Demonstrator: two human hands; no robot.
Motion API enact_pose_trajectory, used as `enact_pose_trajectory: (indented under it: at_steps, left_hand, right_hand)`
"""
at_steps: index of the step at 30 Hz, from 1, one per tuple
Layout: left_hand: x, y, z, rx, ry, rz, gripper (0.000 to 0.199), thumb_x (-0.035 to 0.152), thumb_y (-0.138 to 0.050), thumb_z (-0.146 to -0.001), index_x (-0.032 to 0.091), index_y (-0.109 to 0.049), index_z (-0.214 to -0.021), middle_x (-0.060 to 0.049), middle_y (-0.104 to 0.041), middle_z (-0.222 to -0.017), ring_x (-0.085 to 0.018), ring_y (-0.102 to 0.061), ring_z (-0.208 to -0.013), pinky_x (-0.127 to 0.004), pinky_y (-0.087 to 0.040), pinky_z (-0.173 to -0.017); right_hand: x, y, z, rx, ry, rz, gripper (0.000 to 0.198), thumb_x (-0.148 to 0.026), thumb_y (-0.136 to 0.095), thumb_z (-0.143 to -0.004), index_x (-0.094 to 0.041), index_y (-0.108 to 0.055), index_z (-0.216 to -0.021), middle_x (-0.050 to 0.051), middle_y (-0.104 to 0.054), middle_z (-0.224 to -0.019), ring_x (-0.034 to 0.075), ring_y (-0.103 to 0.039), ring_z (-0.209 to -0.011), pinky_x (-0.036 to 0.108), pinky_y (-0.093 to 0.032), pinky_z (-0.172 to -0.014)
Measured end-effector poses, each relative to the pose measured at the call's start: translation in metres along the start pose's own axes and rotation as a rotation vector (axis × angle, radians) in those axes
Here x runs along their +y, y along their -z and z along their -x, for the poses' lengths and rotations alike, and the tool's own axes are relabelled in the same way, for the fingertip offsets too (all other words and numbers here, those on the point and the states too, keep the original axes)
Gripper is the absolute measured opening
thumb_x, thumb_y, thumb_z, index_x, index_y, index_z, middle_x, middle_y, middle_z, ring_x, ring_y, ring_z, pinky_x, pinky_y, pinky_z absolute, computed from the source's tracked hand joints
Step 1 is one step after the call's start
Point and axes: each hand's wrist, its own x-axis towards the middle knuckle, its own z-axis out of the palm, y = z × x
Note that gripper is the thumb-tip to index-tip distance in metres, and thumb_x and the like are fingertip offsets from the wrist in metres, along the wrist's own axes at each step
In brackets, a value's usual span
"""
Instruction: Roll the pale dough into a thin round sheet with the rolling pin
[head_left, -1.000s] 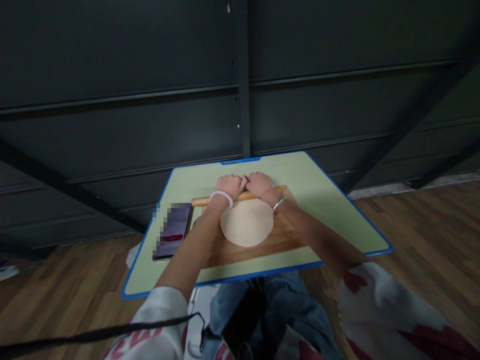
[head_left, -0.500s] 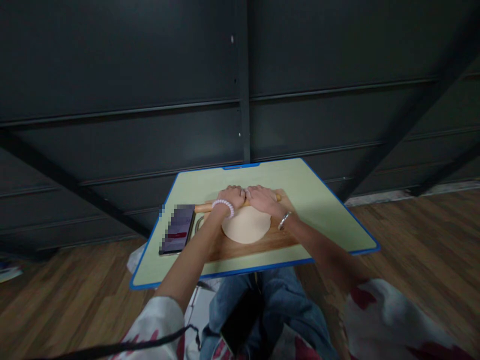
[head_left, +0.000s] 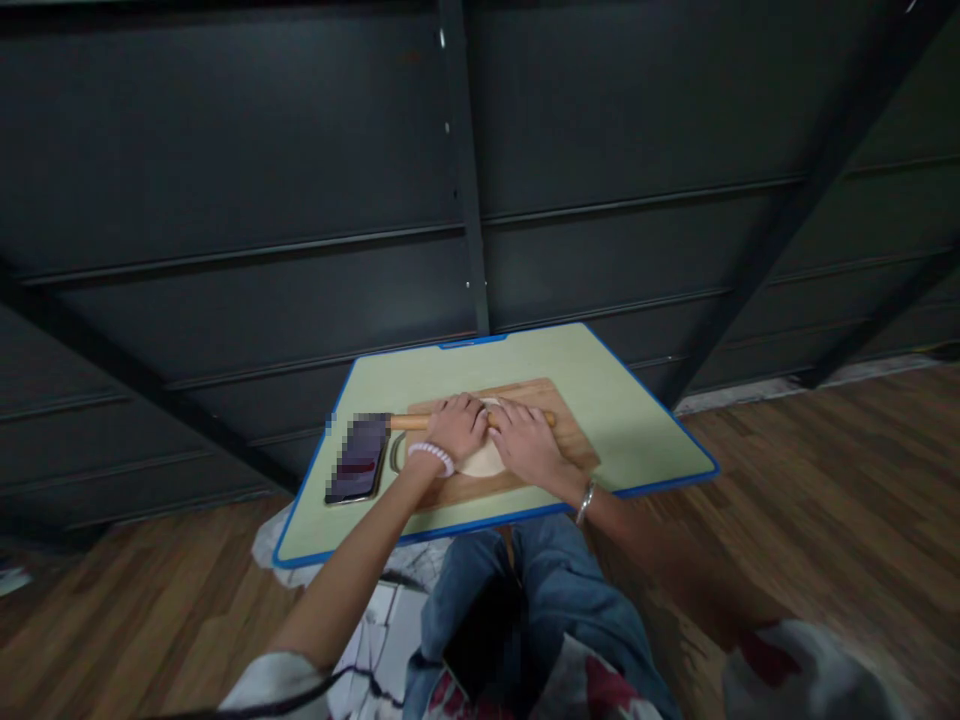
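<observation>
While the left hand [head_left: 456,426] and right hand [head_left: 525,438] are covering the pin [head_left: 409,422] across the dough [head_left: 482,462], finger closure unclear, that pin is probably handling stiff and light, suiting palms astride its middle.

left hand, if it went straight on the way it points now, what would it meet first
Probably the dark wall beyond the green tabletop: past the rolling pin, the left hand points over the flat wooden board. Depth is unclear, and the right hand is close alongside.
</observation>
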Motion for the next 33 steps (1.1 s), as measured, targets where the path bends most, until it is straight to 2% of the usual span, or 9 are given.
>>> enact_pose_trajectory:
  at_steps: [3,6,9,12,14,17,23,27,33]
  left_hand:
    - [0.003,0.003,0.018,-0.013,-0.067,0.059,0.04,0.032,-0.024,-0.097,0.019,-0.055,-0.12,-0.007,-0.059,-0.125,-0.021,-0.049,-0.117,-0.042,-0.035,-0.102]
    - [0.005,0.005,0.038,-0.026,-0.056,0.106,0.044,0.036,-0.019,-0.098,0.029,-0.045,-0.134,-0.001,-0.046,-0.143,-0.023,-0.035,-0.134,-0.053,-0.021,-0.111]
    - [0.006,0.002,0.052,-0.038,0.103,0.108,0.047,0.043,-0.017,-0.097,0.036,-0.033,-0.142,0.002,-0.031,-0.152,-0.03,-0.014,-0.143,-0.066,-0.01,-0.109]
    - [0.005,-0.001,0.054,-0.043,0.256,0.079,0.053,0.046,-0.019,-0.096,0.03,-0.027,-0.146,-0.005,-0.024,-0.155,-0.035,-0.009,-0.143,-0.068,-0.015,-0.106]
    - [0.003,-0.003,0.047,-0.04,0.242,0.049,0.055,0.048,-0.022,-0.095,0.028,-0.029,-0.146,-0.007,-0.023,-0.155,-0.034,-0.009,-0.143,-0.066,-0.017,-0.107]
    - [-0.003,-0.003,0.028,-0.057,0.144,0.055,0.054,0.048,-0.022,-0.095,0.026,-0.035,-0.143,-0.007,-0.026,-0.154,-0.032,-0.01,-0.143,-0.062,-0.017,-0.11]
    - [-0.007,0.0,-0.009,-0.098,-0.022,0.108,0.052,0.046,-0.017,-0.097,0.025,-0.036,-0.141,-0.008,-0.035,-0.15,-0.025,-0.025,-0.14,-0.061,-0.01,-0.112]
    - [0.003,-0.002,-0.034,-0.109,-0.037,0.079,0.053,0.042,-0.014,-0.098,0.022,-0.04,-0.139,-0.009,-0.037,-0.148,-0.024,-0.027,-0.139,-0.062,-0.009,-0.112]
    - [0.019,-0.013,-0.08,-0.153,-0.059,0.066,0.053,0.038,-0.012,-0.097,0.022,-0.042,-0.138,-0.004,-0.043,-0.145,-0.021,-0.027,-0.139,-0.054,-0.01,-0.115]
  right_hand:
    - [-0.012,0.007,0.021,0.013,0.003,0.003,0.043,-0.027,-0.042,-0.095,-0.009,-0.044,-0.134,0.016,-0.049,-0.137,0.026,-0.043,-0.123,0.04,-0.03,-0.101]
    - [-0.024,0.014,0.04,0.016,0.0,0.027,0.047,-0.022,-0.043,-0.093,-0.007,-0.04,-0.138,0.017,-0.047,-0.139,0.027,-0.041,-0.125,0.041,-0.031,-0.101]
    - [-0.034,0.017,0.051,0.01,-0.014,0.034,0.049,-0.023,-0.043,-0.093,-0.004,-0.04,-0.138,0.019,-0.046,-0.14,0.029,-0.04,-0.126,0.042,-0.034,-0.1]
    - [-0.039,0.017,0.053,0.011,-0.032,0.017,0.049,-0.025,-0.044,-0.093,-0.002,-0.042,-0.136,0.02,-0.047,-0.138,0.03,-0.041,-0.125,0.043,-0.033,-0.103]
    - [-0.039,0.015,0.052,0.014,-0.055,0.004,0.051,-0.026,-0.046,-0.092,-0.001,-0.041,-0.137,0.021,-0.048,-0.137,0.03,-0.042,-0.125,0.043,-0.032,-0.105]
    - [-0.036,0.011,0.048,0.014,-0.092,-0.009,0.054,-0.026,-0.049,-0.091,0.001,-0.039,-0.138,0.024,-0.046,-0.138,0.03,-0.042,-0.127,0.044,-0.032,-0.106]
    - [-0.029,0.008,0.04,-0.017,-0.148,-0.015,0.056,-0.028,-0.05,-0.091,0.005,-0.04,-0.136,0.027,-0.043,-0.139,0.033,-0.042,-0.128,0.043,-0.037,-0.104]
    - [-0.018,0.008,0.032,-0.005,-0.172,-0.02,0.054,-0.029,-0.048,-0.092,0.005,-0.042,-0.134,0.027,-0.045,-0.138,0.031,-0.042,-0.129,0.042,-0.037,-0.105]
    - [0.014,0.01,0.019,-0.061,-0.228,-0.056,0.039,-0.028,-0.04,-0.095,-0.004,-0.054,-0.122,0.021,-0.061,-0.122,0.025,-0.056,-0.114,0.035,-0.042,-0.098]
